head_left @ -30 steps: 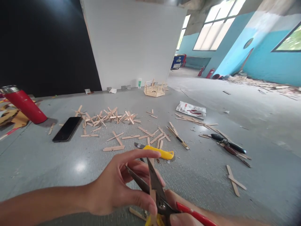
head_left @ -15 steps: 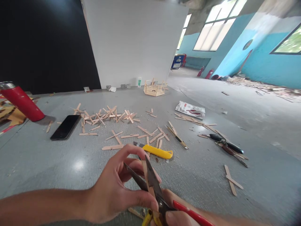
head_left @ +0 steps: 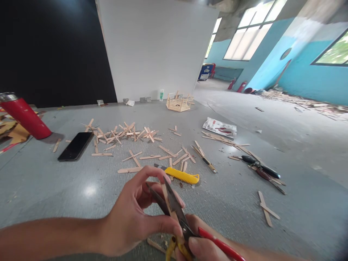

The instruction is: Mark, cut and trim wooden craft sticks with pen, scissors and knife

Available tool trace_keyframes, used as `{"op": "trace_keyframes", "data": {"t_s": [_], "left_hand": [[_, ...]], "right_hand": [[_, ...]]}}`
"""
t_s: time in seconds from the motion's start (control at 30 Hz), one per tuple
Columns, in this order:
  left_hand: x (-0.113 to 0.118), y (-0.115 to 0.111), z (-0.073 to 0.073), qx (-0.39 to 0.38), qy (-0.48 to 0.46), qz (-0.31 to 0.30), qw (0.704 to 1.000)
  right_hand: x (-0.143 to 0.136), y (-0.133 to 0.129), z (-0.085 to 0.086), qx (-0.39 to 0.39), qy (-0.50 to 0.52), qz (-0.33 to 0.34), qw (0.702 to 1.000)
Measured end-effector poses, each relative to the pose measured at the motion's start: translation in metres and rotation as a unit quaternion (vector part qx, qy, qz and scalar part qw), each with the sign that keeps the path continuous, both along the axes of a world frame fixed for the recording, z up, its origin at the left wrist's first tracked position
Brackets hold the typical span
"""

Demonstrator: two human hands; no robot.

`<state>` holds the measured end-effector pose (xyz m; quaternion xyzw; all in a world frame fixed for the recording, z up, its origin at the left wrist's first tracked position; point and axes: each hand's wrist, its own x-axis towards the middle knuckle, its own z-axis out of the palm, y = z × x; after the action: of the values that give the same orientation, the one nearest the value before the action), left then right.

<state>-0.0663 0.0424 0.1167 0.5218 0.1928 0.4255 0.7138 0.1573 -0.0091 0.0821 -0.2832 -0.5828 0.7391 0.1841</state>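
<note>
"Dark steel scissors [head_left: 174, 199], red at the handle: which hand has those?"

"The right hand [head_left: 205, 249], at the near edge of the scene, its grip wrapped round the handle. The blades stand apart, tips pointing far and a little left."

"And the left hand [head_left: 141, 217]?"

"Its grip pinches a flat wooden stick [head_left: 166, 197], thumb toward the near end, forefinger at the far end. The stick lies close along the right blade; whether the edge touches it cannot be told."

"What sits just beyond the hands?"

"A yellow cutter [head_left: 185, 176], its blade toward the left, on the grey surface [head_left: 81, 203] near some loose sticks [head_left: 150, 157]. Farther off lies a heap of sticks [head_left: 133, 133], with a black phone [head_left: 75, 146] at its left and a red bottle [head_left: 29, 117] left of that."

"And on the right?"

"A printed packet [head_left: 219, 127], then some dark-handled tools [head_left: 259, 168], and nearer, two crossed sticks [head_left: 265, 208]. On the far side, a small wooden frame [head_left: 178, 106] sits beside a white-and-green tube [head_left: 161, 95], close to the pale panel [head_left: 160, 47]."
</note>
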Motion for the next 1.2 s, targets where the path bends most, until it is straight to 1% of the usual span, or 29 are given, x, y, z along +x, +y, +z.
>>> {"op": "trace_keyframes", "data": {"t_s": [0.07,0.13,0.27,0.37,0.43,0.5,0.57,0.7,0.83,0.9,1.03,1.07,1.2], "left_hand": [[0.0,0.001,0.001,-0.003,0.0,0.0,1.0],[0.0,0.001,0.001,-0.001,0.0,0.001,1.0],[-0.001,0.001,0.001,0.013,-0.006,0.006,1.0],[-0.002,0.002,0.001,0.022,0.005,0.015,1.0],[-0.005,0.003,0.003,0.02,0.018,0.021,0.999],[-0.007,0.003,0.006,0.014,0.033,0.029,0.999],[-0.009,0.003,0.011,0.012,0.05,0.039,0.998],[-0.009,0.003,0.019,0.011,0.074,0.051,0.996],[-0.01,0.002,0.02,0.024,0.089,0.074,0.993],[-0.011,0.001,0.02,0.027,0.099,0.085,0.991],[-0.012,0.001,0.024,0.035,0.104,0.099,0.989],[-0.012,0.001,0.025,0.037,0.102,0.102,0.989],[-0.013,0.003,0.028,0.032,0.095,0.111,0.989]], "right_hand": [[-0.003,0.003,0.004,-0.026,0.007,-0.02,0.999],[-0.005,0.003,0.008,-0.042,0.024,-0.02,0.999],[-0.009,0.004,0.012,-0.048,0.058,-0.023,0.997],[-0.012,0.006,0.008,-0.034,0.056,-0.015,0.998],[-0.013,0.007,0.003,-0.012,0.067,-0.019,0.997],[-0.014,0.007,-0.001,0.013,0.077,-0.027,0.997],[-0.015,0.007,-0.003,0.029,0.069,-0.02,0.997],[-0.015,0.014,0.002,0.046,0.043,0.002,0.998],[-0.015,0.024,0.008,0.062,0.022,0.038,0.997],[-0.014,0.026,0.011,0.066,0.027,0.039,0.997],[-0.012,0.024,0.015,0.04,0.021,-0.021,0.999],[-0.011,0.023,0.015,0.03,0.02,-0.024,0.999],[-0.007,0.029,0.015,0.011,0.024,0.008,1.0]]}}
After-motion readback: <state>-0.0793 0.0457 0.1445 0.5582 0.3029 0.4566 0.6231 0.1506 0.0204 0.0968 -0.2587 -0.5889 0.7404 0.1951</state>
